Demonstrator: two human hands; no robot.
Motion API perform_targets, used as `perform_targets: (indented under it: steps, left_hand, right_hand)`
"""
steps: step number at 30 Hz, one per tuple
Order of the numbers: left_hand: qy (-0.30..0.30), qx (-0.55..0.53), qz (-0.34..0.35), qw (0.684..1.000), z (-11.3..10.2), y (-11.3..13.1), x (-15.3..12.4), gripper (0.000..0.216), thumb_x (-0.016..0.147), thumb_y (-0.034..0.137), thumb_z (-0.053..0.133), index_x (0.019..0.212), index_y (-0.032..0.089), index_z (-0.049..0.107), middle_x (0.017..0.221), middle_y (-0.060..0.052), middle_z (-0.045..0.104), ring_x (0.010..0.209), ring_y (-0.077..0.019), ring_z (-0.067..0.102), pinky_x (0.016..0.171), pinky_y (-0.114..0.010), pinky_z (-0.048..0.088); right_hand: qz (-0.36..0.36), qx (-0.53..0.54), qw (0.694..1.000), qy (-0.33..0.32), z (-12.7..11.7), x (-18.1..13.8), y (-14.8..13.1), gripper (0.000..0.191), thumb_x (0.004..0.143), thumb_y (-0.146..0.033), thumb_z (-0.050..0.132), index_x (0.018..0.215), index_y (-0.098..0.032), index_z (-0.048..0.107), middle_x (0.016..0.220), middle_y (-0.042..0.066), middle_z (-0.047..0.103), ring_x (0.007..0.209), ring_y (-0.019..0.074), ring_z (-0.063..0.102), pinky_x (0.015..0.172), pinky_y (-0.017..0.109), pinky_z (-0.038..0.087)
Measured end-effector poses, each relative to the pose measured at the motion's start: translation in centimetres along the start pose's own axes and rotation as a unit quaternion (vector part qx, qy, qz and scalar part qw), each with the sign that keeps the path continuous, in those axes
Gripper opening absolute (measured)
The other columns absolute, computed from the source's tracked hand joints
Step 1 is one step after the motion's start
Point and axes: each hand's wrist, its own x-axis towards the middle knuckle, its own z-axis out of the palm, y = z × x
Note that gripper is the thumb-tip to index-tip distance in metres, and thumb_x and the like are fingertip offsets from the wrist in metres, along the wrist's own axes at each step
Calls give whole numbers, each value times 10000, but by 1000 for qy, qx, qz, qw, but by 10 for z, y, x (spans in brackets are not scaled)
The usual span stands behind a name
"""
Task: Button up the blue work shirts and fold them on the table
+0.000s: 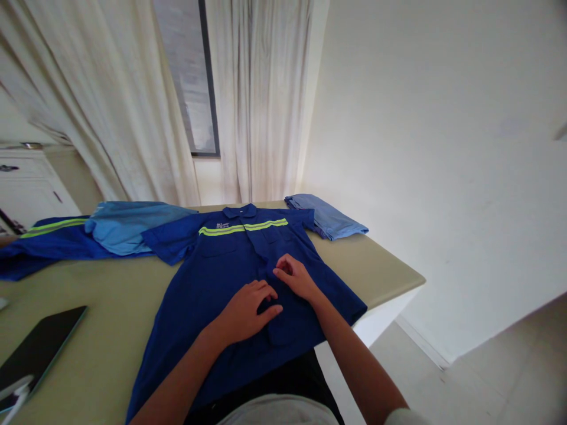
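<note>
Over the navy short-sleeved work shirt (234, 265), the left hand (250, 310) is held, thumb and fingers parted; the right hand (297, 277) is held curled, any pinching unclear!

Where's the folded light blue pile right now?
In the head view, the folded light blue pile lies right of centre at the far end of the table, between the wall and the dark blue shirt.

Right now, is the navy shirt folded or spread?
Spread: the navy shirt lies front up across the table, collar at the far end, sleeves out to both sides. Whether it's fully buttoned, cannot tell.
</note>
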Motion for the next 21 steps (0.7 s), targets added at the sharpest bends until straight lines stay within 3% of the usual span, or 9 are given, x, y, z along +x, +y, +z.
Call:
perform_targets:
  steps: [3,5,7,10,13,15,17,21]
  left_hand:
    - [-24,-6,-21,999,10,22,-16,224,922,369,674,1104,240,671,1107,-50,679,1048,-253,621,947,-393,466]
    - [-9,-21,-48,999,18,31,-20,144,947,214,576,1049,231,676,1086,-53,672,1015,-232,636,932,-373,471]
    - [26,-82,-83,993,26,38,-22,238,957,126,470,1002,232,678,1042,-45,666,937,-193,650,883,-335,482]
    - [95,-231,-138,959,38,48,-25,201,981,211,481,994,234,680,984,-35,668,836,-169,651,772,-291,507]
    - [92,-315,-161,931,52,61,-31,177,980,267,514,1022,231,682,977,-36,678,803,-166,657,715,-278,531]
    - [57,-271,-148,949,56,68,-36,182,966,244,533,1047,247,696,1009,-36,696,822,-174,668,751,-300,544]
    - [53,-167,-123,977,55,67,-41,231,988,246,505,1097,270,708,1061,-45,718,912,-203,682,854,-355,547]
    - [125,60,-119,983,49,36,-54,422,1044,411,438,1402,267,609,1418,-108,638,1315,-309,572,1115,-537,435]
  right_hand:
    - [2,-51,996,-71,-10,-14,-7,173,952,-388,665,971,-218,639,851,-11,679,783,160,630,733,274,467]
    - [8,-93,990,-106,-15,-20,-13,184,952,-389,676,1024,-225,634,829,-14,684,778,169,648,729,276,465]
    - [7,-140,984,-108,-17,-20,-22,196,959,-361,668,1097,-234,613,840,-12,691,784,173,660,737,277,460]
    - [-3,-208,975,-75,-14,-9,-43,240,970,-349,642,1169,-243,561,909,2,696,815,175,665,760,279,456]
    - [-8,-281,957,-73,-4,9,-65,330,951,-460,654,1180,-258,528,988,17,685,854,194,665,752,288,453]
    - [-10,-340,934,-106,6,24,-72,381,924,-485,668,1204,-272,522,1075,39,676,913,226,672,757,306,458]
    - [2,-401,903,-154,15,37,-71,360,911,-383,659,1229,-280,527,1140,67,668,960,261,681,766,328,466]
    - [43,-454,865,-211,18,54,-52,392,867,-132,578,1229,-281,555,1162,90,685,991,279,703,756,329,476]
